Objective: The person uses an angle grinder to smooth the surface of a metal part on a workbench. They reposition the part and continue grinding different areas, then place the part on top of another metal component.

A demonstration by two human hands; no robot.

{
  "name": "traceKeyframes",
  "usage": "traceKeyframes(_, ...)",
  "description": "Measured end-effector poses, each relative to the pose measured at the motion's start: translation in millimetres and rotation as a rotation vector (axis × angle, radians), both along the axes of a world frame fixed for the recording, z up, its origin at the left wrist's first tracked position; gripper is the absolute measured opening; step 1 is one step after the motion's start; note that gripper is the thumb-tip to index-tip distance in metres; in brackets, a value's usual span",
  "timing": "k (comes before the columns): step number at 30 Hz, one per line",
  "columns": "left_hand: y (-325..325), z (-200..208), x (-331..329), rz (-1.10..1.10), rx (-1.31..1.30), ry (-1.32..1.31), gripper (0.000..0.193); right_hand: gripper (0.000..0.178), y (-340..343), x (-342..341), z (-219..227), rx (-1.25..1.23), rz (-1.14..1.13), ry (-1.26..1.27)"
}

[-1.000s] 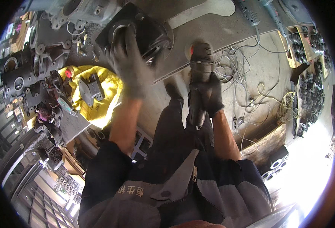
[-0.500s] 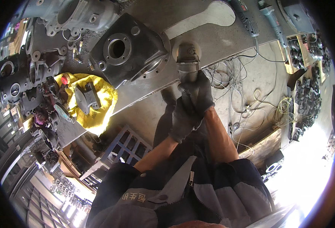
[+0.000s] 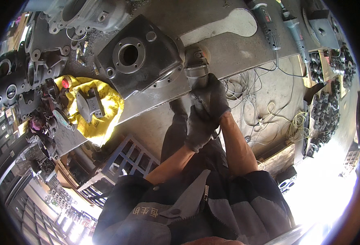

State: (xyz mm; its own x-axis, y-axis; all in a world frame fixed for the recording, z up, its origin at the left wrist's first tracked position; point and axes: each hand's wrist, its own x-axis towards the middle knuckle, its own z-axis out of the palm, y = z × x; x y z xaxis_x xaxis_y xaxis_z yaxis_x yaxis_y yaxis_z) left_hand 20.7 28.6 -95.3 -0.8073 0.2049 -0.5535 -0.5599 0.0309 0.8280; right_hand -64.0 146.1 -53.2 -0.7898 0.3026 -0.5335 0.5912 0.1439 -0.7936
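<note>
Both my hands, in dark gloves, are wrapped round an angle grinder (image 3: 197,72) that points away from me. My right hand (image 3: 217,97) grips the body close behind the head, while my left hand (image 3: 199,128) closes round the rear part nearer to me. The grinder's head is against or just over the right-hand flange edge of a dark metal housing (image 3: 157,51); the disc is mostly hidden beneath it, so contact cannot be made out. The housing lies on the metal bench (image 3: 147,103) and has a round bored opening facing up.
A yellow cloth (image 3: 111,108) with a grey metal bracket (image 3: 89,105) on it lies left on the bench. Further castings (image 3: 12,87) crowd the left side. Two power tools (image 3: 265,24) lie far right. Cables (image 3: 241,87) are tangled on the floor beyond the bench edge.
The grinder's head has shifted slightly left and tilted toward the housing, with both hands still round it. The whole view has also shifted a little.
</note>
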Motion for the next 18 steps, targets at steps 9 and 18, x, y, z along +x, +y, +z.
traceKeyframes(9, 23, 12, -13, -0.035, -0.053, 0.146, 0.071, 0.060, 16, -10, -12, 0.083, 0.110, 0.042)
traceKeyframes(18, 47, 18, -31, -0.054, -0.041, 0.056, 0.065, 0.061, 38, -31, -12, 0.242, 0.204, 0.024)
